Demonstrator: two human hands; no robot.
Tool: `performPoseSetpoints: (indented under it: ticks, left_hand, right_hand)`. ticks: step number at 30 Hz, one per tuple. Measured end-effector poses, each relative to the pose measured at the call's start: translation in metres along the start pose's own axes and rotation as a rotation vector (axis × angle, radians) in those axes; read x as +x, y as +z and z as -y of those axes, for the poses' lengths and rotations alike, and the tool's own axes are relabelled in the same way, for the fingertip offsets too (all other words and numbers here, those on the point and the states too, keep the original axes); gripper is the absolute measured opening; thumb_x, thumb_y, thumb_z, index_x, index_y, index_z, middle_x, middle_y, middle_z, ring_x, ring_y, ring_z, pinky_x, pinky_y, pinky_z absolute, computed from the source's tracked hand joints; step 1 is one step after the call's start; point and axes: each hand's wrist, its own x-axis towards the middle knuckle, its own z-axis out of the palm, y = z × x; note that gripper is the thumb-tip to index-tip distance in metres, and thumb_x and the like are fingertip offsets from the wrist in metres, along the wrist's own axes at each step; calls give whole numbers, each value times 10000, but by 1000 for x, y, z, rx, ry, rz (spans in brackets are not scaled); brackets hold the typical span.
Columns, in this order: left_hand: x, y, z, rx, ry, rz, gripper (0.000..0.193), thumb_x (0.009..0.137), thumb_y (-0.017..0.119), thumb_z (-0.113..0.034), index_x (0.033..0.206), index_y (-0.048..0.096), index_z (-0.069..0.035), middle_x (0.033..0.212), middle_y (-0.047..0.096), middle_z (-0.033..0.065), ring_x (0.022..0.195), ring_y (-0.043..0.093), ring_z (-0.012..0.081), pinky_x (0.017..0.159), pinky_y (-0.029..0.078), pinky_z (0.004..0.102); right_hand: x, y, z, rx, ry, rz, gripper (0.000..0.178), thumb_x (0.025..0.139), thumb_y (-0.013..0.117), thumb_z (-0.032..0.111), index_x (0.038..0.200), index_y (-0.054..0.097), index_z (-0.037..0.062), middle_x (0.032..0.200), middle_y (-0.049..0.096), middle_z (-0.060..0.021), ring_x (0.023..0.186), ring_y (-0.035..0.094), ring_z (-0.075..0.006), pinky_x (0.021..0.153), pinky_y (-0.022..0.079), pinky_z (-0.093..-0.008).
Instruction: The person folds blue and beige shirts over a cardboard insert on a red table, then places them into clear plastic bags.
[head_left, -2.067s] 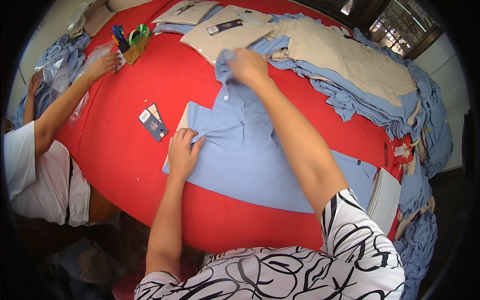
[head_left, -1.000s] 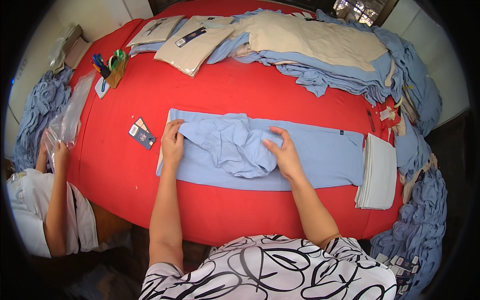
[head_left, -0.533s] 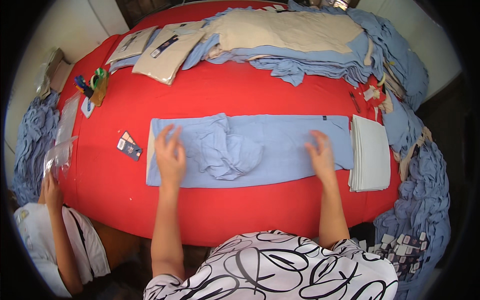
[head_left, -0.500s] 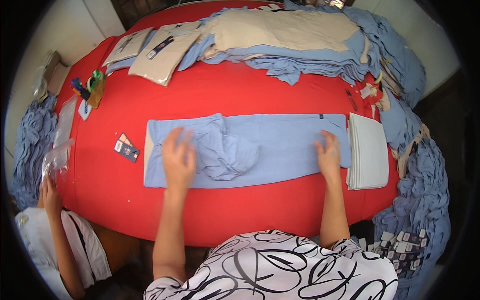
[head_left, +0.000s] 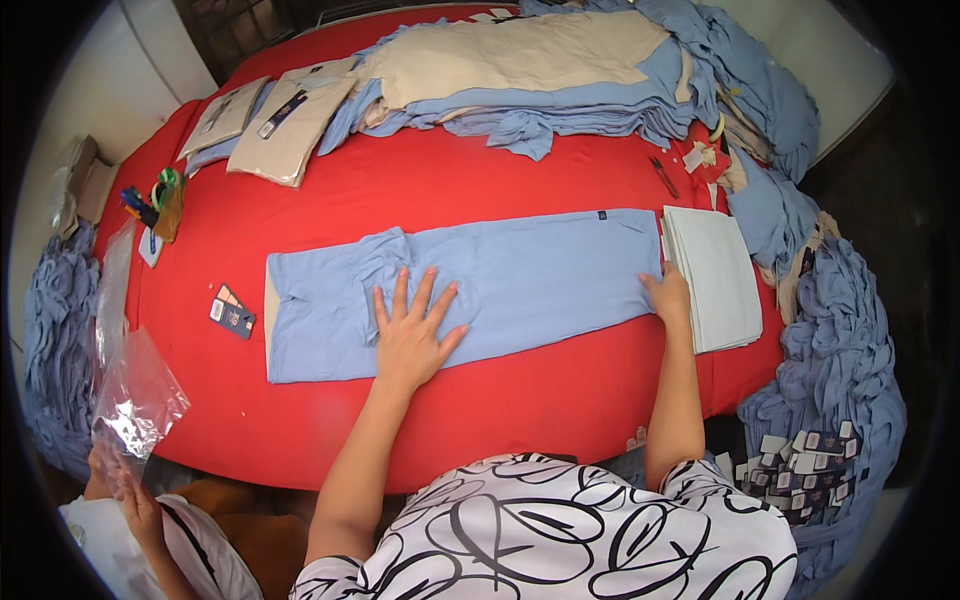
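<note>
A light-blue garment (head_left: 530, 265), folded into a long strip, lies across the table in front of me. A small dark label (head_left: 602, 215) shows at its far edge, and a beige strip (head_left: 271, 318) peeks out at its left end. My left hand (head_left: 410, 335) presses flat on the cloth left of its middle, fingers spread, beside a rumpled part. At the garment's right end my right hand (head_left: 670, 296) grips the edge, thumb on top and the other fingers partly hidden. Just beyond it sits a stack of pale folded sheets (head_left: 715, 280).
Card tags (head_left: 232, 312) lie left of the garment. Bagged beige garments (head_left: 290, 125) and a wide pile of clothes (head_left: 520, 60) line the far side. Blue heaps (head_left: 840, 320) hang at right, with several tags (head_left: 805, 470). At lower left a co-worker's hands (head_left: 128, 490) hold a clear plastic bag (head_left: 140, 400).
My left hand has come down onto the cloth, spread, and the bulky fold there lies flatter. My right hand has moved to the garment's right edge. The co-worker's plastic bag is more spread out.
</note>
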Motion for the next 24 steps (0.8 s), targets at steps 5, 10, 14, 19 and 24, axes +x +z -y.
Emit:
performPoseSetpoints:
  ticks: [5, 10, 14, 19, 24]
  left_hand:
    - [-5, 2, 4, 30, 5, -37, 560, 851, 646, -485, 1349, 578, -238, 1548, 351, 46, 1457, 214, 355, 1127, 127, 662]
    - [-7, 6, 7, 4, 14, -64, 548, 857, 635, -494, 1338, 587, -235, 1543, 358, 48, 1457, 216, 352, 1127, 128, 662]
    - [-8, 3, 6, -23, 17, -86, 533, 870, 621, -491, 1343, 584, -248, 1538, 368, 40, 1449, 234, 354, 1137, 141, 650]
    - [-11, 3, 11, -191, 1, -265, 390, 874, 647, -328, 1237, 650, -184, 1433, 480, 66, 1387, 328, 347, 1126, 208, 605]
    - [10, -15, -34, -436, 48, -319, 252, 813, 684, -134, 1058, 701, -79, 1240, 590, 92, 1233, 482, 302, 1052, 367, 467]
  right_hand:
    - [-40, -12, 100, 317, -433, -21, 340, 821, 674, 114, 1117, 567, -16, 1087, 635, -215, 1010, 625, -387, 879, 497, -420]
    - [-127, 12, 179, 280, -729, 431, 414, 871, 692, 242, 1183, 563, 3, 1177, 594, -196, 1011, 619, -359, 877, 497, -411]
    - [-114, 27, 155, 311, -540, 254, 406, 904, 660, 249, 1221, 568, 13, 1245, 567, -176, 1052, 602, -334, 884, 495, -387]
    - [-69, 35, 105, 149, -129, 151, 511, 820, 753, 289, 1195, 574, -9, 1175, 601, -195, 1011, 618, -269, 871, 501, -368]
    - [-60, 43, 102, 222, -141, 330, 512, 807, 750, 215, 1221, 566, -24, 1125, 631, -204, 955, 634, -252, 851, 509, -347]
